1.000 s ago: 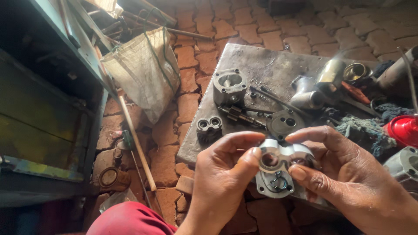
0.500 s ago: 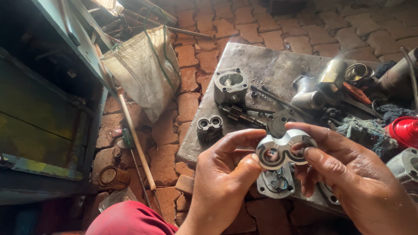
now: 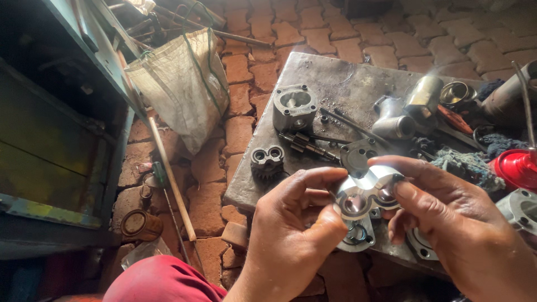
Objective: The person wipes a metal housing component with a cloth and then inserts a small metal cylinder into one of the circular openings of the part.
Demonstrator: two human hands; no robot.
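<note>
While our left hand [image 3: 296, 235] and right hand [image 3: 453, 223] pinch the figure-eight plate [image 3: 366, 193], the housing [image 3: 295, 106] and gear block [image 3: 267, 161] lie unassembled on the tabletop [image 3: 347, 84].

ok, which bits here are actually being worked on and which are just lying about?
In hand:
- left hand and right hand pinch a shiny figure-eight plate
- second metal piece with a dark ring just under it

Lying about:
- square pump housing on the metal slab
- twin-bore gear block
- woven sack
- red cap
- rusty tin on the bricks
</note>
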